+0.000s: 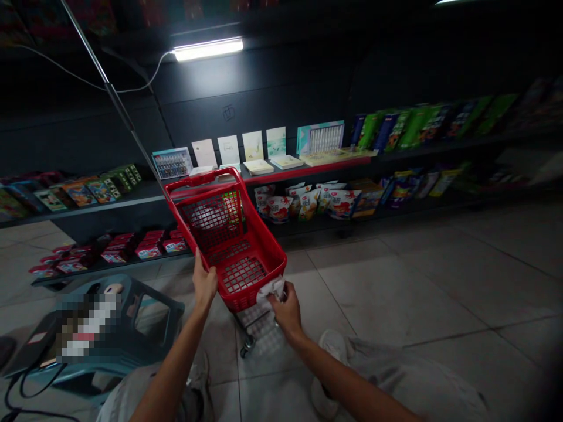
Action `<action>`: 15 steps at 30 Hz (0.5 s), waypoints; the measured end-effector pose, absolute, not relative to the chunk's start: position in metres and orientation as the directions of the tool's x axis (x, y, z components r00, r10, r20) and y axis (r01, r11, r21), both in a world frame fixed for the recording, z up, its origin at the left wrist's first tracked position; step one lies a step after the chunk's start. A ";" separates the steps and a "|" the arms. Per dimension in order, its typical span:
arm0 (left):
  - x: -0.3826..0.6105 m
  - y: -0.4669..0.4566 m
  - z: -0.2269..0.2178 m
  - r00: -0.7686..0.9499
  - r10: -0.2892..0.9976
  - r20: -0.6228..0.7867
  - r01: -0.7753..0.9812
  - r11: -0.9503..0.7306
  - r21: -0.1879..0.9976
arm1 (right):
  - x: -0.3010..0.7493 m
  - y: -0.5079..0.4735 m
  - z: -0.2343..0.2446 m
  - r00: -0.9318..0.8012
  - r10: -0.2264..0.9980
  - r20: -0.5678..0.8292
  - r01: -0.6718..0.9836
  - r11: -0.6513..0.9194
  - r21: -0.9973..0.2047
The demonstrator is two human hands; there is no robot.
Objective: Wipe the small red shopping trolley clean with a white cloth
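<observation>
A red plastic shopping cart (273, 253) with grid walls stands on the floor in front of me, its handle towards the shelf. My left hand (204, 281) grips the cart's left rim, fingers wrapped over the edge and partly hidden. In my right hand (287, 309) is a crumpled white cloth or tissue (270, 291), pinched and pressed against the near right corner of the cart. The basket's grid floor shows through its open top. Below the basket, a dark caster wheel (248, 346) rests on the tiles.
Behind the cart runs a dark shelf (316, 170) with upright books, snack bags (308, 202) and boxes. A grey-blue plastic stool (153, 293) on the left carries a dark device and cables. A thin metal pole (118, 102) slants near a lit tube lamp (209, 49).
</observation>
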State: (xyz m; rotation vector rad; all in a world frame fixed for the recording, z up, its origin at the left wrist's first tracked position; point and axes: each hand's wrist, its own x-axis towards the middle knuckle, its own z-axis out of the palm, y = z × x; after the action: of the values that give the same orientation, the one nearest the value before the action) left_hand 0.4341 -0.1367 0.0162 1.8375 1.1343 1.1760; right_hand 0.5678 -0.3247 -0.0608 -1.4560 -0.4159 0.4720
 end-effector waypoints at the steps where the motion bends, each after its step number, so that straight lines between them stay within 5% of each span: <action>1: 0.436 -0.139 0.017 0.213 0.913 0.348 0.323 -0.402 0.857 | 0.572 -0.324 -0.061 0.862 0.507 -0.015 -0.065 0.081 -0.995; 9: 0.440 -0.147 0.016 0.194 0.919 0.342 0.338 -0.390 0.857 | 0.537 -0.319 -0.074 0.859 0.486 -0.161 -0.235 0.096 -0.967; 15: 0.438 -0.153 0.019 0.203 0.902 0.380 0.371 -0.430 0.823 | 0.459 -0.298 -0.074 0.527 0.757 -0.386 -0.659 0.078 -0.748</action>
State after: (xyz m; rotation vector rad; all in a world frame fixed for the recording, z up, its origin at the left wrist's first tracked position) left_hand 0.4381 -0.1529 0.0186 1.9071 1.1813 1.1929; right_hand 0.4593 -0.2981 -0.0738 -1.0492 -0.1129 1.0635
